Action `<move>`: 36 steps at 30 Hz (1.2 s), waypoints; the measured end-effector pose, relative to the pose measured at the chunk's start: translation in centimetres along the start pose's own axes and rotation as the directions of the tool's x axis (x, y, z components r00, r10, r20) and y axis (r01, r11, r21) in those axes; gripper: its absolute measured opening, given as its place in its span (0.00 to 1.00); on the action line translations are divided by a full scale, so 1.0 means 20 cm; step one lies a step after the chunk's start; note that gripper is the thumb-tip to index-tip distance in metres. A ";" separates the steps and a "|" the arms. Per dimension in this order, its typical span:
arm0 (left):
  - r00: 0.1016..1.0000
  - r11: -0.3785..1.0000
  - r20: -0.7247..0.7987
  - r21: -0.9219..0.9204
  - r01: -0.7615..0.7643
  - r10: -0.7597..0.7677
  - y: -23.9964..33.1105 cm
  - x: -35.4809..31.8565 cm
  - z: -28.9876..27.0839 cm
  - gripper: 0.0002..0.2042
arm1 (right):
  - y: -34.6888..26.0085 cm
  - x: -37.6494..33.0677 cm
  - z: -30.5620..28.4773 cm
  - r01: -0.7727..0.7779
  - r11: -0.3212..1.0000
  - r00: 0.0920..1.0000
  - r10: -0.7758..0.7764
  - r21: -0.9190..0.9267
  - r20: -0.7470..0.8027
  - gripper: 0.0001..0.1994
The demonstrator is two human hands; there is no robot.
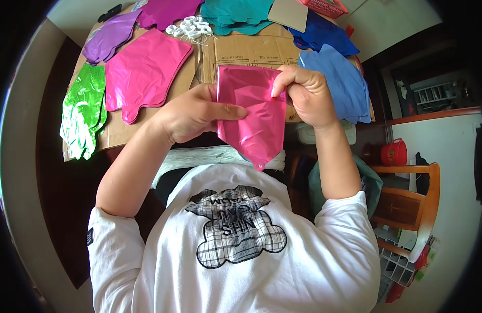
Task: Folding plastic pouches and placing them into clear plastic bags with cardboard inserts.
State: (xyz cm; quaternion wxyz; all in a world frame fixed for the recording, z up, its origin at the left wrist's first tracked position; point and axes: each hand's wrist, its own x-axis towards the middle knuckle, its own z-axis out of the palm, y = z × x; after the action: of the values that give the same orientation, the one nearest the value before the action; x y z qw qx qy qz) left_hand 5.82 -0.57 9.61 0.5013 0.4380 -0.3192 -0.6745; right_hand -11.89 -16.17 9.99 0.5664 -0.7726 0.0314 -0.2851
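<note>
Held up in front of my chest is a folded, shiny pink foil balloon (254, 128), flat, with a narrow tab at its lower tip. My left hand (191, 112) grips its left edge, the thumb lying across the front. At the upper right corner my right hand (306, 96) pinches the foil between thumb and bent fingers. A stack of flat pink foil balloons (144, 70) lies on the cardboard just left of my hands. Beyond my right hand rests a light blue stack (340, 83).
Cardboard (236, 49) covers the table. Around its edge lie green balloons (84, 109), purple ones (110, 36), teal ones (238, 15) and dark blue ones (322, 34). Small white ribbon rolls (191, 28) sit at the back. A wooden chair (408, 201) stands at right.
</note>
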 end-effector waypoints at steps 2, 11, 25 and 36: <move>0.999 1.000 -0.032 -0.003 0.028 -0.028 -0.02 0.00 0.00 0.09 | 0.04 0.00 -0.01 -0.017 1.000 1.000 0.017 0.003 -0.020 0.18; 0.993 0.994 -0.105 -0.095 -0.058 0.048 -0.12 0.01 -0.06 0.12 | 0.14 -0.11 0.07 -0.373 0.653 0.883 0.468 0.659 0.036 0.21; 0.932 0.951 -0.253 0.237 -0.199 0.258 -0.22 0.09 -0.04 0.12 | 0.18 -0.09 0.22 -0.370 0.929 0.893 0.364 0.030 -0.266 0.14; 0.972 0.940 -0.183 -0.282 -0.193 0.145 -0.27 0.07 -0.03 0.12 | 0.21 -0.13 0.23 -0.410 0.912 0.869 0.382 -0.025 -0.315 0.15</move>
State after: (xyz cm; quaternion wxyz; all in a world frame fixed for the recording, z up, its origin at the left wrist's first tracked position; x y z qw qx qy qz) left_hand 4.02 -0.43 4.37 0.6418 0.3805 -0.2094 -0.6321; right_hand -10.66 -12.75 4.33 0.5655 -0.7216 0.2884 -0.2764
